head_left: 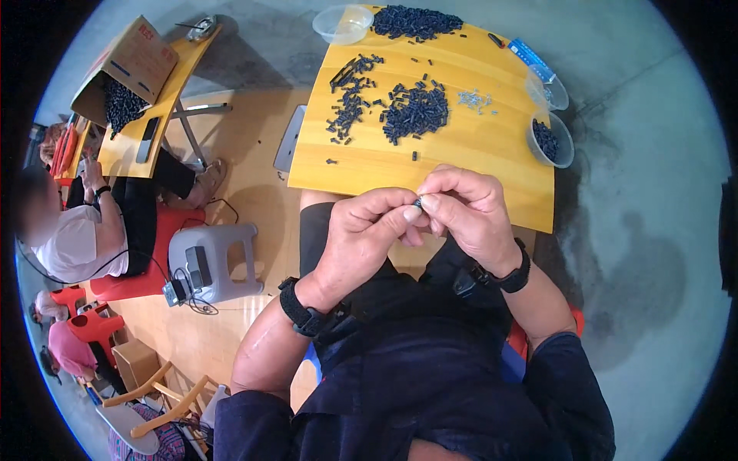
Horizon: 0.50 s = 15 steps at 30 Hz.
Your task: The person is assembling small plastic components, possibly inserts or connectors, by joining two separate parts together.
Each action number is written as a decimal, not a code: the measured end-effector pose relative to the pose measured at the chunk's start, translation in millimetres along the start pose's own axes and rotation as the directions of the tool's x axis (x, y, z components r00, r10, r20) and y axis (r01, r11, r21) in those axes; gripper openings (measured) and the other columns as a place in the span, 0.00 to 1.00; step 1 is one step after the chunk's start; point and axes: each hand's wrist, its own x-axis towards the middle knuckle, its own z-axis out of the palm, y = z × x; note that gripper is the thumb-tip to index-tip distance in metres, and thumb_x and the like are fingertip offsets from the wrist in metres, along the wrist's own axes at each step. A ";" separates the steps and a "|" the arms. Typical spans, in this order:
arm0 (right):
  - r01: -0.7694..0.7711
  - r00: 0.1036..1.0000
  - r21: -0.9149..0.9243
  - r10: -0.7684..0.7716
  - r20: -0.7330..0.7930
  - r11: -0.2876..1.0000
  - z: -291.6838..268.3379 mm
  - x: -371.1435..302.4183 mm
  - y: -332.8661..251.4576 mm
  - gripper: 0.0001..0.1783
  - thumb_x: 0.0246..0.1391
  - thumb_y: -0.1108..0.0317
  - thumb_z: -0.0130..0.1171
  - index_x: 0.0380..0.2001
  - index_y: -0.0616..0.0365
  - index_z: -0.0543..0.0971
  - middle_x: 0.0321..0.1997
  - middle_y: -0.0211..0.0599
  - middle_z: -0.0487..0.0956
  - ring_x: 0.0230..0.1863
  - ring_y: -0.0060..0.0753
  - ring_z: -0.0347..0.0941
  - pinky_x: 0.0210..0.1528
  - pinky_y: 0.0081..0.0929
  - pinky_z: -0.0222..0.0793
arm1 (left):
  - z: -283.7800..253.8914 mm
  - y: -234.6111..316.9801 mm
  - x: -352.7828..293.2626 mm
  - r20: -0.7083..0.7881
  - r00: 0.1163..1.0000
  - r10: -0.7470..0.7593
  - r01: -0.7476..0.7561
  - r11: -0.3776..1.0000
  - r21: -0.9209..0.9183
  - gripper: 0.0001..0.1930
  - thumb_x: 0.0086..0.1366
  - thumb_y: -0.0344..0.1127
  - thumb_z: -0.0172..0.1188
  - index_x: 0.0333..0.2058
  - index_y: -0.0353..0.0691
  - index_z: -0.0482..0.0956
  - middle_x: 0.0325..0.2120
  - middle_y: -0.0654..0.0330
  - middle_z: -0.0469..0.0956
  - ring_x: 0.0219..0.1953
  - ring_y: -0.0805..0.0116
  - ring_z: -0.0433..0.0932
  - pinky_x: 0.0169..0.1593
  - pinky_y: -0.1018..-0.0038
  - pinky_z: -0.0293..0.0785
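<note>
Probably light and stiff, the small black part point(418, 204) suits gripping by its sides: the left hand point(364, 228) pinches it, the right hand point(470, 217) is also pinched, its content unclear.

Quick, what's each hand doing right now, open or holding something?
Left hand: closed, pinching a small dark piece.
Right hand: closed, fingertips pinched beside that piece; cannot tell what they grip.

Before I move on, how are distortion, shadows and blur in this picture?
Head view: the table looks bowed inside a dark, rounded border; head view: a soft shadow falls at right; head view: the white-shirted person's head is smeared, while the left hand and right hand look fairly sharp.
</note>
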 end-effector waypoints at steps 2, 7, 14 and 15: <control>-0.001 1.000 0.002 0.001 0.001 1.000 -0.2 0.2 -1.0 0.04 0.56 0.77 0.55 0.34 0.65 0.77 0.29 0.28 0.75 0.24 0.12 0.68 0.25 0.13 0.65 | 0.7 1.3 0.3 0.002 1.000 -0.001 0.001 1.000 0.002 0.07 0.65 0.25 0.55 0.40 0.30 0.78 0.30 0.54 0.81 0.28 0.70 0.80 0.33 0.77 0.79; 0.036 0.999 -0.122 -0.037 -0.004 0.992 -1.7 -0.8 -5.2 0.04 0.54 0.80 0.54 0.33 0.66 0.78 0.29 0.31 0.75 0.25 0.14 0.69 0.26 0.14 0.66 | 1.2 1.2 0.8 0.012 1.000 -0.008 0.008 1.000 0.019 0.07 0.64 0.24 0.55 0.39 0.30 0.78 0.30 0.54 0.81 0.28 0.70 0.80 0.33 0.77 0.79; 0.190 0.981 -0.381 -0.160 0.108 0.905 -7.0 1.8 -7.2 0.06 0.50 0.82 0.55 0.32 0.65 0.78 0.28 0.35 0.75 0.25 0.20 0.71 0.25 0.18 0.65 | -2.3 4.1 2.6 0.015 0.997 -0.080 0.078 0.989 0.125 0.06 0.63 0.25 0.57 0.38 0.29 0.79 0.27 0.57 0.81 0.27 0.72 0.81 0.32 0.79 0.78; 0.284 0.959 -0.456 -0.244 0.146 0.844 -7.1 2.3 -7.2 0.06 0.49 0.83 0.55 0.31 0.65 0.78 0.27 0.36 0.75 0.24 0.22 0.71 0.24 0.20 0.65 | -2.4 5.0 3.1 0.016 0.997 -0.081 0.079 0.989 0.124 0.06 0.63 0.25 0.57 0.38 0.29 0.79 0.27 0.57 0.81 0.27 0.72 0.81 0.32 0.79 0.78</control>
